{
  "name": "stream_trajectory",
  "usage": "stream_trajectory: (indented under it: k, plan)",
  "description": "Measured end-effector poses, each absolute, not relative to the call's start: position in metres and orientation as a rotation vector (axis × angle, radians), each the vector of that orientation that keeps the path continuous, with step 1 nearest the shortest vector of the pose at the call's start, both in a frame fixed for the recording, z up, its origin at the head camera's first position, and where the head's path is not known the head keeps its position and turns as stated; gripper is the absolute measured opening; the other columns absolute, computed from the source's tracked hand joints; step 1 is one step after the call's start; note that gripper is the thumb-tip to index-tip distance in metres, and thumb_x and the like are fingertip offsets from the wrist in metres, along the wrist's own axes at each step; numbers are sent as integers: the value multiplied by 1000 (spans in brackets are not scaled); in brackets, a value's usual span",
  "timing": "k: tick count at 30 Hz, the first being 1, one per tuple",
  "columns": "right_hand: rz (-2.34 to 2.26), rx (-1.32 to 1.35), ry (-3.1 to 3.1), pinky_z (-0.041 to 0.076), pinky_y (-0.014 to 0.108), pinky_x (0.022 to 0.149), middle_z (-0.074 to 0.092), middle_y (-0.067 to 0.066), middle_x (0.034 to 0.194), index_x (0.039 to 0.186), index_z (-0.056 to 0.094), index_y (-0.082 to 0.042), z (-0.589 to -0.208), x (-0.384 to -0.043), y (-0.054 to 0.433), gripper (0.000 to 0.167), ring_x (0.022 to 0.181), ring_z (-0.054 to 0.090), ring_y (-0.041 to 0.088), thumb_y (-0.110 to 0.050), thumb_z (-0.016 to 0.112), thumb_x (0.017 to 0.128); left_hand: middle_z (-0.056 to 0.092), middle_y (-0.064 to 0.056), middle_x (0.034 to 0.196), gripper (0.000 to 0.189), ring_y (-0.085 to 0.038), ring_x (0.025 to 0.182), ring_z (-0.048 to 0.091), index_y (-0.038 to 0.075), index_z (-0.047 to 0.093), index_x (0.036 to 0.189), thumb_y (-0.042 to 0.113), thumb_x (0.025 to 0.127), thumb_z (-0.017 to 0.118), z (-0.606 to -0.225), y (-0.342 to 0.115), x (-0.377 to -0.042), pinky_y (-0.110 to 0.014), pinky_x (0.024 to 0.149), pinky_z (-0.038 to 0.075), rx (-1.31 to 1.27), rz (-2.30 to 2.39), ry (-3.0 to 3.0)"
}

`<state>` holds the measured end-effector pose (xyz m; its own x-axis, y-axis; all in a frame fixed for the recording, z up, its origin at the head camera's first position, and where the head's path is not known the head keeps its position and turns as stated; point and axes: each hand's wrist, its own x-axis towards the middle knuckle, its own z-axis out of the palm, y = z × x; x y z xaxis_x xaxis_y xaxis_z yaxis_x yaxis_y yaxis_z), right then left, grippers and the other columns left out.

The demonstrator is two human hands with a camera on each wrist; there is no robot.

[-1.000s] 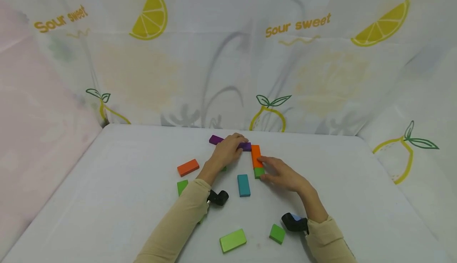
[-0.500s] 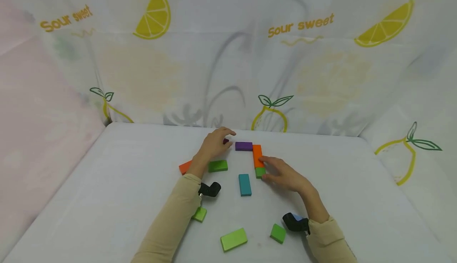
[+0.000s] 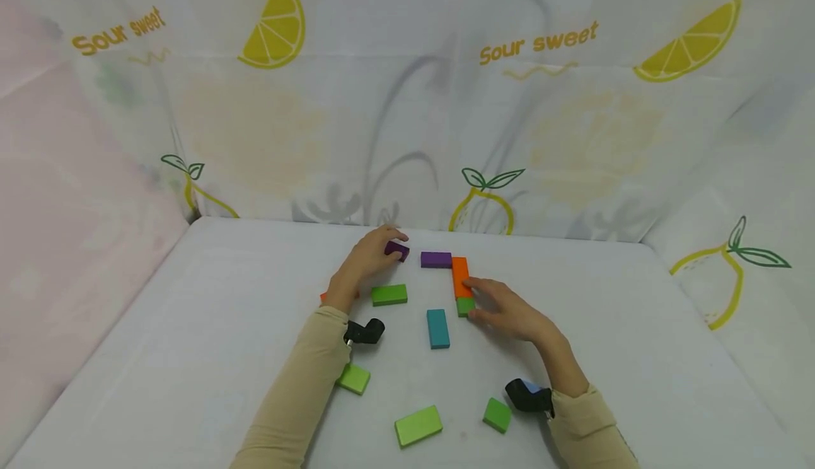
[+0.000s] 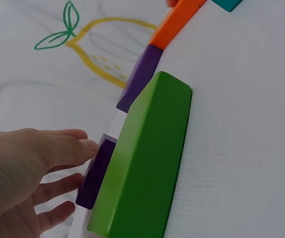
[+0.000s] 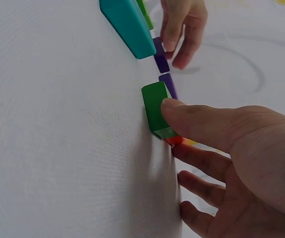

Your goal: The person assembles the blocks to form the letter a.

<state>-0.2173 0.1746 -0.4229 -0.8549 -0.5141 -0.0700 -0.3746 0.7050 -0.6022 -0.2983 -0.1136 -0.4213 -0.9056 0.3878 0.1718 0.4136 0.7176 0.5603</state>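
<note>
My left hand (image 3: 369, 253) reaches around a dark purple block (image 3: 397, 250) at the back of the table. Its thumb lies at the block's near side, and in the right wrist view a gap shows between the block and the other fingers. My right hand (image 3: 509, 308) rests beside an orange block (image 3: 460, 276) and a small green block (image 3: 465, 306) set end to end. The thumb touches the green one; the index fingertip is at the orange one. A second purple block (image 3: 436, 260) meets the orange block's far end at a right angle.
A green block (image 3: 389, 295) and a teal block (image 3: 438, 329) lie between the arms. Nearer are light green blocks (image 3: 418, 426) and a small green block (image 3: 496, 414). An orange-red block (image 3: 322, 298) is mostly hidden under the left wrist. A printed curtain (image 3: 407, 101) closes the back.
My left hand has moved left from the purple block in the row to the separate purple block, uncovering the green block beneath. My right hand has stayed in place.
</note>
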Motion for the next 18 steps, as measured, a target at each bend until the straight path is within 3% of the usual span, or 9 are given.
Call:
stream_trajectory:
  k: [18]
  plan:
    - [-880,-683,2670,26,57,110,41,20,144,141,41,-4,-420,-216,173,57,135,34,40,-21,62,91,52,-19,132,34,-37,126,47,3,62,121,3,87,62,-420,-115,-298,-48,106,36,-722,-916,-2894]
